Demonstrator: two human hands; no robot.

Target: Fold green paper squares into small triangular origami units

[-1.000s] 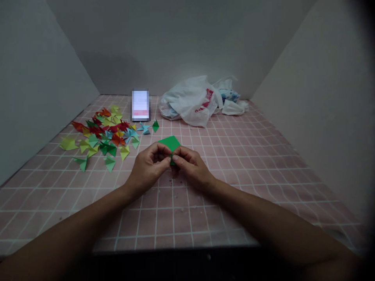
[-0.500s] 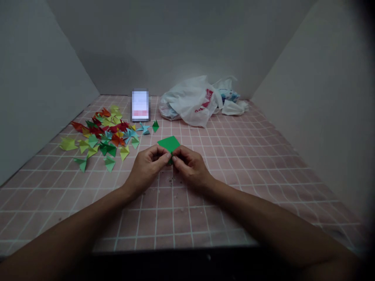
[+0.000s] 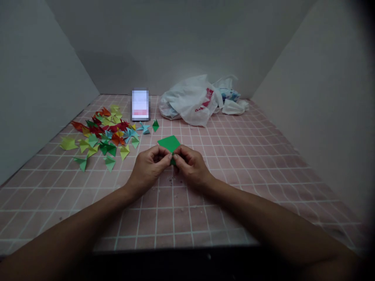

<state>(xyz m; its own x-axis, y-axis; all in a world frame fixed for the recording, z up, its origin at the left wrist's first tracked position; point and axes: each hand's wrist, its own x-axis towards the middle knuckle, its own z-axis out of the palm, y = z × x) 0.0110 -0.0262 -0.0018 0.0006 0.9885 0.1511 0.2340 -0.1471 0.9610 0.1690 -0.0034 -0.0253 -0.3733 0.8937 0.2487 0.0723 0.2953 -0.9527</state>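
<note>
A green piece of folded paper is pinched between both hands over the middle of the table, its flat part pointing away from me. My left hand grips its near left side with thumb and fingers. On the near right side, my right hand pinches it in the same way. The two thumbs almost touch at the paper's near end, where the fingers hide part of it. Many small folded paper shapes in red, orange, yellow, green and blue lie in a pile to the left.
A lit, blurred phone-like screen stands behind the pile. Crumpled white plastic bags lie at the back, with a blue-patterned packet beside them. Walls enclose the pink checked tabletop on the left, back and right.
Both thumbs have shifted slightly at the near end of the green paper, the left one a little to the right. The grip of both hands remains.
</note>
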